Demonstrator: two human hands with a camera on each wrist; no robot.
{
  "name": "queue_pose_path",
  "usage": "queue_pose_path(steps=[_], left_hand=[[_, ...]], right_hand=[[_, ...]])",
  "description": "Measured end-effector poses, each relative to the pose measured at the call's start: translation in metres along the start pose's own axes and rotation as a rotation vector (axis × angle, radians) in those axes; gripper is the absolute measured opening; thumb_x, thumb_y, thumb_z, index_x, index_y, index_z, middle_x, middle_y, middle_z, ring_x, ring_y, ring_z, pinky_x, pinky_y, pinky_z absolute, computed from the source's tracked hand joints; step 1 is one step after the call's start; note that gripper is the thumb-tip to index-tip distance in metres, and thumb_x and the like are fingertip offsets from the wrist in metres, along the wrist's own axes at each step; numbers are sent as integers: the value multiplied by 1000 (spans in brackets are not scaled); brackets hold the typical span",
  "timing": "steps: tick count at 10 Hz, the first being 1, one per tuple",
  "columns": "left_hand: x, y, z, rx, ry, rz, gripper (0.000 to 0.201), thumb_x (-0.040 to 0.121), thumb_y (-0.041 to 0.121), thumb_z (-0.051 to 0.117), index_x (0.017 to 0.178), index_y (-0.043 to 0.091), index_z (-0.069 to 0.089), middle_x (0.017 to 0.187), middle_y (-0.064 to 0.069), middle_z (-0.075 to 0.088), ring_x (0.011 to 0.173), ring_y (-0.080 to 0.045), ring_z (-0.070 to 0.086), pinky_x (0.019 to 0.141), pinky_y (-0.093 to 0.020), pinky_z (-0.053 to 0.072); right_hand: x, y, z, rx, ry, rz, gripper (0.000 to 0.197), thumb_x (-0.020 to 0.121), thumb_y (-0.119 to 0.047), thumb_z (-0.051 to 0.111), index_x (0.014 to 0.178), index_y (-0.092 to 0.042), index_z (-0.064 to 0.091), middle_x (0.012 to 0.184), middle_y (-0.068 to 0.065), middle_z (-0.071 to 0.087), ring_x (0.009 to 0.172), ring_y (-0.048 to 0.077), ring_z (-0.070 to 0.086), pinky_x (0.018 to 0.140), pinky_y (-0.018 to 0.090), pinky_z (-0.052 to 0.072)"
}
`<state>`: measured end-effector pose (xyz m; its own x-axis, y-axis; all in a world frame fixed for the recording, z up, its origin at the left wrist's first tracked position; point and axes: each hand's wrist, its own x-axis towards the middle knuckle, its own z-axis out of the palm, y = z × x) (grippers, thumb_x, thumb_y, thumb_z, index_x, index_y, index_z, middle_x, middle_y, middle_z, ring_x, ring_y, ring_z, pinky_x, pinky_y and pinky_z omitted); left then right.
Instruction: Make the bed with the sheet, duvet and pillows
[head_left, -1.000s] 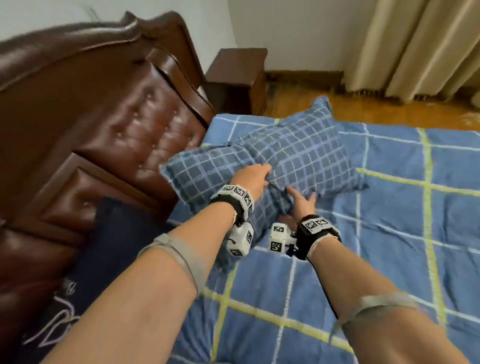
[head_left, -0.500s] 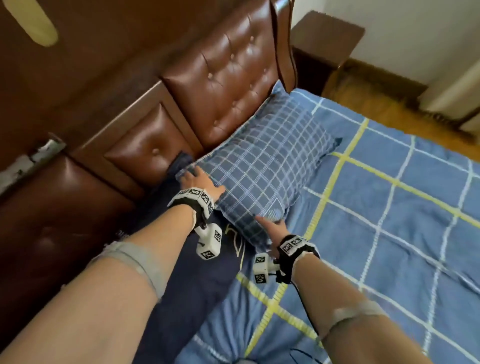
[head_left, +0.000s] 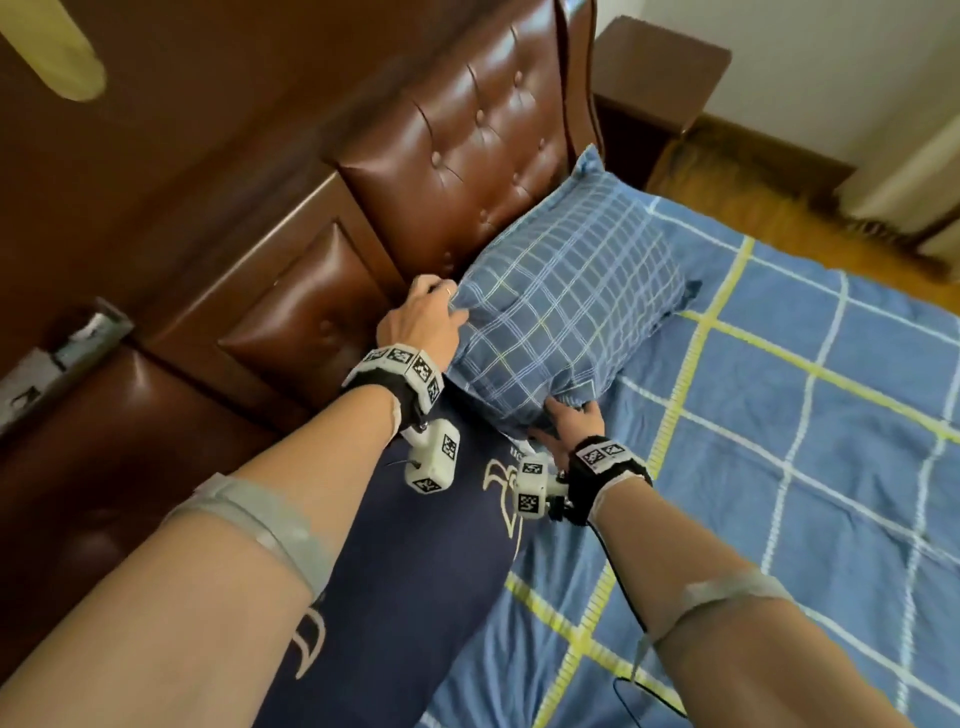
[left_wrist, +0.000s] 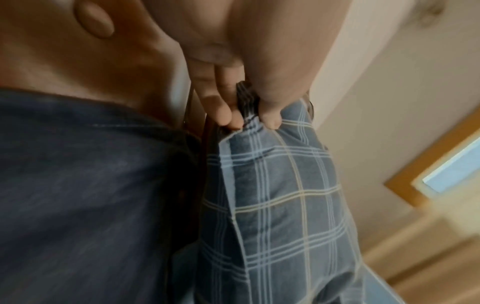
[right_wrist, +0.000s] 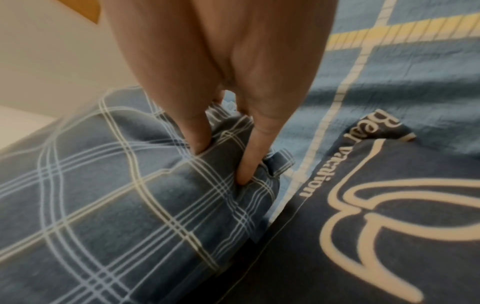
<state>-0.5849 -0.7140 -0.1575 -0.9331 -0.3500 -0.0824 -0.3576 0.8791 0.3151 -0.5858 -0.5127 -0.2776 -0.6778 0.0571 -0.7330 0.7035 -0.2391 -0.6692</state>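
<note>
Behind checked pillow (head_left: 566, 312), right fingertips (head_left: 558, 415) hidden.

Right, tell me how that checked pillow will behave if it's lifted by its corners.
Probably soft and floppy: the checked pillow dents under the right hand, and its cover bunches where the left hand pinches it. Likely light for its size. It should sag in the middle, not roll.

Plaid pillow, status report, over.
Left hand pinches plaid pillow corner; right hand grips near corner. Pillow against headboard. Navy pillow alongside, nothing blocking.

Brown tufted headboard (head_left: 467, 135), wood nightstand (head_left: 654, 67), white wall (head_left: 831, 62), wood floor (head_left: 753, 208), curtain (head_left: 909, 192)
</note>
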Motion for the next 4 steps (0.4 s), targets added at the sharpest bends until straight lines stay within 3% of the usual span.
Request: queue_pose_path(steps=[1, 2, 3, 4], left_hand=[[15, -3, -4, 43, 33, 5, 23, 100, 32, 47, 119, 19, 50, 121, -6, 56, 100, -37, 60, 72, -38, 37], [3, -21, 39, -12, -185, -186, 37, 94, 20, 56, 127, 12, 41, 133, -15, 48, 118, -39, 52, 88, -44, 43], [-22, -32, 74, -172, -335, -319, 85, 91, 21, 64, 153, 10, 6, 160, -16, 6, 143, -33, 24, 112, -40, 31], [-31, -20, 75, -162, -283, -232, 102, 91, 26, 65, 153, 15, -15, 159, -9, -23, 147, -33, 14, 112, -38, 34]], right_hand=[[4, -5, 14, 18, 35, -9, 28, 90, -1, 64, 110, -12, 48, 102, 15, 63, 86, 29, 66, 70, 49, 59], [3, 8, 6, -63, 17, 74, 54, 87, -7, 67, 137, -15, 46, 127, 16, 53, 111, 33, 59, 99, 42, 47], [1, 28, -9, -303, -75, 94, 70, 85, -19, 72, 146, -18, 37, 144, 16, 44, 128, 36, 50, 84, 37, 55], [-15, 25, -24, -456, -135, 60, 64, 86, -18, 69, 144, -13, 40, 141, 13, 46, 130, 36, 48, 83, 34, 56]])
